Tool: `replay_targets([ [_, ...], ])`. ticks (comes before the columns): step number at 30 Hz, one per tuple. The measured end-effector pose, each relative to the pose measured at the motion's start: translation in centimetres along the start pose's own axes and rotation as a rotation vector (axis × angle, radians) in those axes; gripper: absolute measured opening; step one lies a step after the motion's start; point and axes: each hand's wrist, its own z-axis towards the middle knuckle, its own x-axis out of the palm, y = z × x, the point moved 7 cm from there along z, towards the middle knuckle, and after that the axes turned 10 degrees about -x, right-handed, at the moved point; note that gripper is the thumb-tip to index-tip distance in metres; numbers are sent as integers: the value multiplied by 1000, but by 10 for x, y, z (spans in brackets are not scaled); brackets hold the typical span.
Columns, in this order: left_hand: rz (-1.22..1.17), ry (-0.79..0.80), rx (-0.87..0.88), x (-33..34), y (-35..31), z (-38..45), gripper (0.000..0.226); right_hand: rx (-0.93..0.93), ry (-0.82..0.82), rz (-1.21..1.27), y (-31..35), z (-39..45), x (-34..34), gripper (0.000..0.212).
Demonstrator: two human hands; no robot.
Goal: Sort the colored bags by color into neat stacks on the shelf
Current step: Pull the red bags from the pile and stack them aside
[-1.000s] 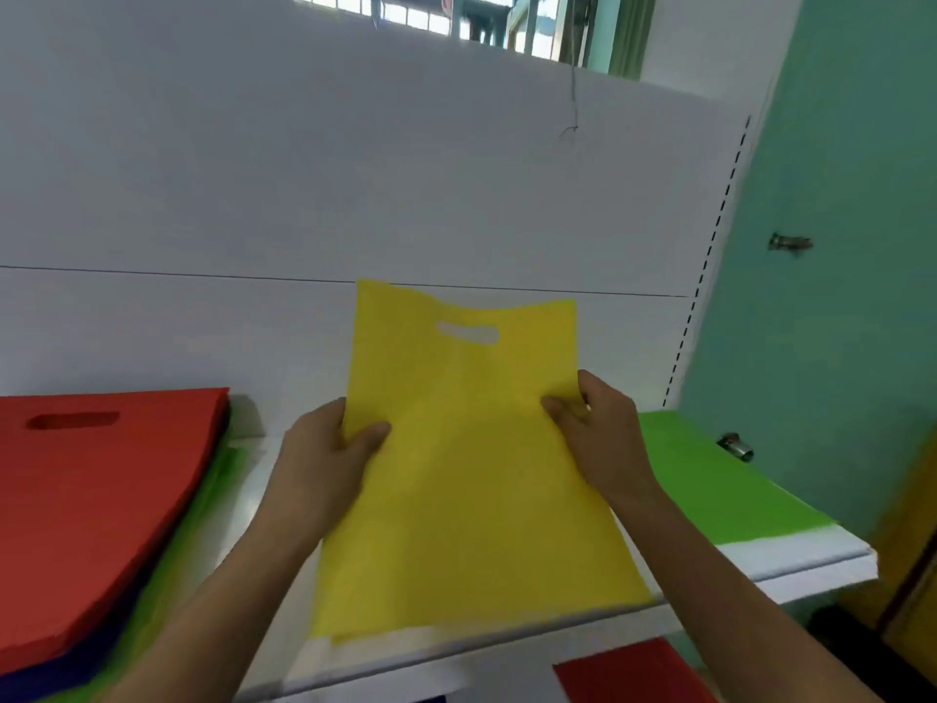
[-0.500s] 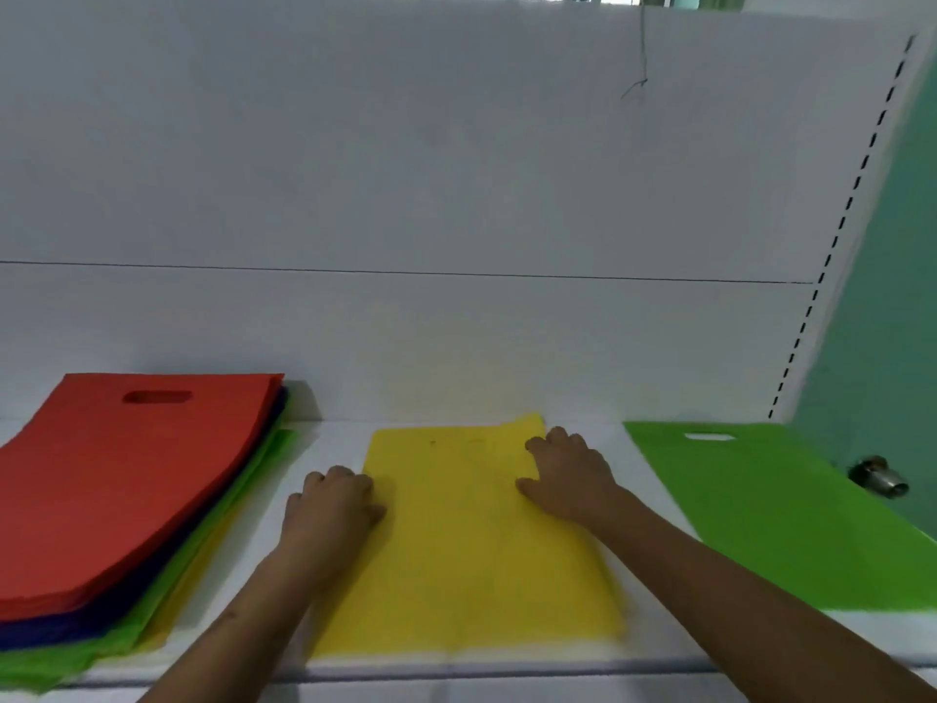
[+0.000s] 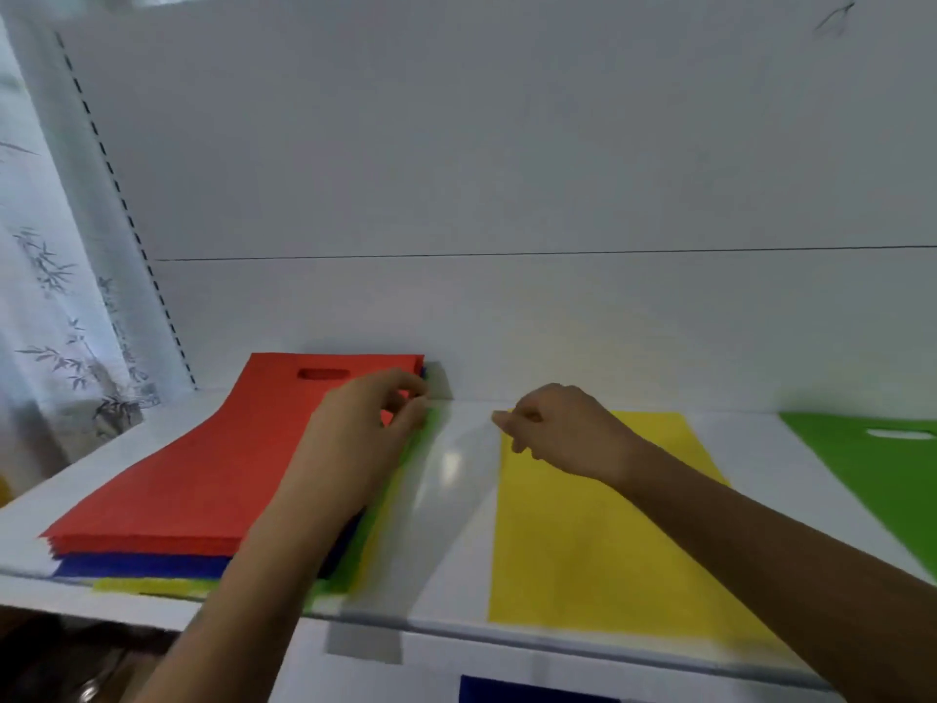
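Note:
A mixed stack lies at the left of the white shelf (image 3: pixel 453 504): red bags (image 3: pixel 203 474) on top, blue bags (image 3: pixel 142 565) under them, yellow and green edges (image 3: pixel 152 586) at the bottom. My left hand (image 3: pixel 365 433) is at the stack's far right corner, and its curled fingers and thumb pinch the edge of the top red bag. A single yellow bag (image 3: pixel 598 540) lies flat in the middle of the shelf. My right hand (image 3: pixel 557 428) hovers over its far left corner, fingers loosely curled, holding nothing. A green bag (image 3: pixel 872 474) lies flat at the right.
A white back panel (image 3: pixel 507 170) closes the shelf behind the bags. A patterned curtain (image 3: pixel 50 296) hangs at the left. Something blue (image 3: pixel 507 692) shows below the shelf's front edge.
The yellow bag went from held upright to flat on the shelf. Both hands have left it and moved left; my left hand now pinches the red bag's edge. The view has swung left.

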Motion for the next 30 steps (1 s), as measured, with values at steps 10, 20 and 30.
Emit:
replay_targets([
  [10,369,89,-341,-113,185,32,54,179,110,-72,78,94,92,66],
  [20,454,395,-185,-75,225,38,52,362,-89,184,71,98,101,34],
  [30,269,358,-134,-96,230,50,53,535,-368,728,60,82,107,30],
])
